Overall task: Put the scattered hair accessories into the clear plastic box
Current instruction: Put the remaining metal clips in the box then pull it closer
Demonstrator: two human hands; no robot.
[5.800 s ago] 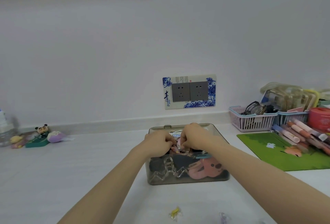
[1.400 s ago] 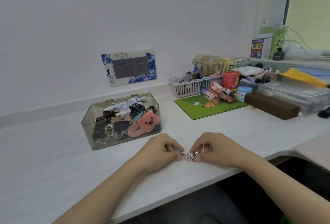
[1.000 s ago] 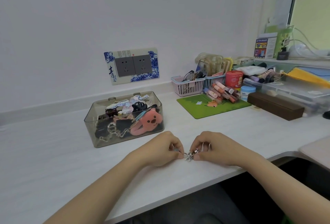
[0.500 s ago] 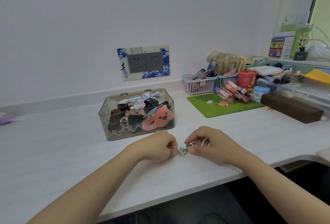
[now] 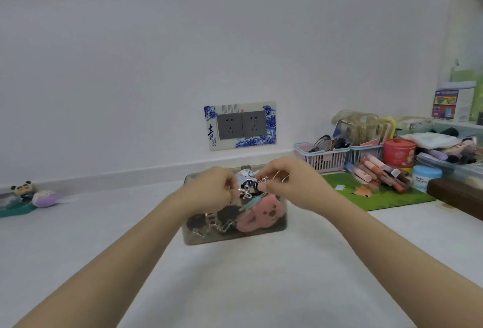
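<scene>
- Both hands have come up off the near edge of the desk and now hang over the open top of the clear plastic box (image 5: 235,236), carrying the little silver hair clip (image 5: 247,192) with them.
- Left hand (image 5: 211,192) has its fingers curled in, pinching the flower end of the clip; right hand (image 5: 285,184) pinches the other end, thin wire loops showing between its fingers.
- One box, no lid on it, and it is crowded already: one pink animal-face clip (image 5: 261,215) against the front wall, one silver zigzag clip (image 5: 214,225) low on the left, dark pieces behind. How many in all I cannot tell.
- Two forearms cross in front of the box and hide its left and right top corners.
- Around it on the white desk (image 5: 261,288): one green mat (image 5: 379,197), one pink basket (image 5: 324,158), a heap of pens (image 5: 379,173), one red tin (image 5: 398,152), and two small toys (image 5: 34,194) far left.
- One double wall socket (image 5: 240,125) sits behind.
</scene>
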